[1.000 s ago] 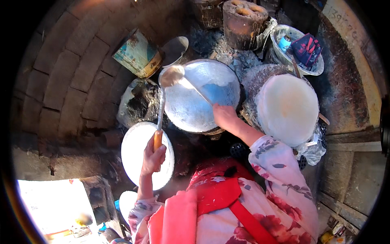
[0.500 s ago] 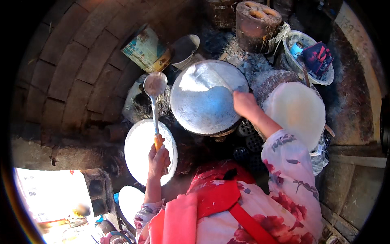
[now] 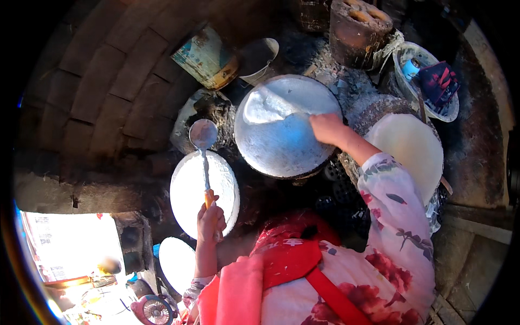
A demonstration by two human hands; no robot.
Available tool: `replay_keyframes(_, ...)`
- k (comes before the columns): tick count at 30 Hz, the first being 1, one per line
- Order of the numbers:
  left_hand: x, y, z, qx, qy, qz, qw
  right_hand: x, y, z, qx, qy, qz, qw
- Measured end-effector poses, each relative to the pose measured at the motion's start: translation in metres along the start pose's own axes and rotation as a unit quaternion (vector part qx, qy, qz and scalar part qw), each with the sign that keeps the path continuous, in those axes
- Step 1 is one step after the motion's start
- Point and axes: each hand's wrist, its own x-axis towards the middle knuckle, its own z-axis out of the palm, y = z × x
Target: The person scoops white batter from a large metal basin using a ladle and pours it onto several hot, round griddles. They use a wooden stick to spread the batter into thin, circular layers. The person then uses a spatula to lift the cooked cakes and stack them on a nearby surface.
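Note:
My left hand [image 3: 210, 222] is closed around the orange handle of a metal ladle [image 3: 204, 135]. Its round bowl is over the far rim of a large basin of white batter [image 3: 179, 189]. Above the round metal griddle [image 3: 271, 157], my right hand [image 3: 329, 129] has its fingers pressed together. It is beside the lower edge of a thin, pale pancake [image 3: 264, 105] that covers the far part of the griddle and looks rumpled toward its right. What those fingers pinch, if anything, is too blurred to make out.
Thin round pancakes [image 3: 406, 146] lie stacked at the right. Beyond the griddle are a battered can [image 3: 203, 59], a pail [image 3: 259, 57] and a clay stove block [image 3: 357, 32]. A tub [image 3: 449, 112] holds a blue can and dark cloth. A small fan [image 3: 155, 310] is at lower left.
My left hand has lowered the ladle toward the batter basin. My right hand has shifted slightly at the griddle's right side, and the pancake's edge looks more rumpled. The whole view has shifted slightly.

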Motion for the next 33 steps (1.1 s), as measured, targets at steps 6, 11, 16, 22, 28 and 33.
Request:
replay_keyframes(6,-0.023,-0.011,-0.012,0.032,0.047,-0.007,0.998,-0.06,-0.023,-0.021,0.008,-0.099,-0.068,0.993)
replay_keyframes(11,-0.028,-0.016,-0.007,0.028,0.038,0.005,0.999,0.002,0.017,-0.018,0.019,-0.017,0.0,1.0)
replay_keyframes(16,-0.029,-0.018,-0.008,0.054,0.037,-0.011,0.998,-0.003,-0.014,-0.022,-0.015,-0.116,-0.114,0.987)
replay_keyframes(22,-0.018,-0.023,-0.005,0.166,0.014,-0.02,0.986,-0.107,-0.015,-0.04,-0.002,-0.163,-0.106,0.981)
replay_keyframes(28,-0.039,-0.061,-0.004,0.416,-0.052,0.053,0.906,-0.227,-0.015,-0.027,0.026,-0.108,0.045,0.993)
replay_keyframes(33,-0.037,-0.046,-0.016,0.31,-0.142,0.046,0.939,-0.285,-0.05,0.026,0.155,0.092,0.182,0.967)
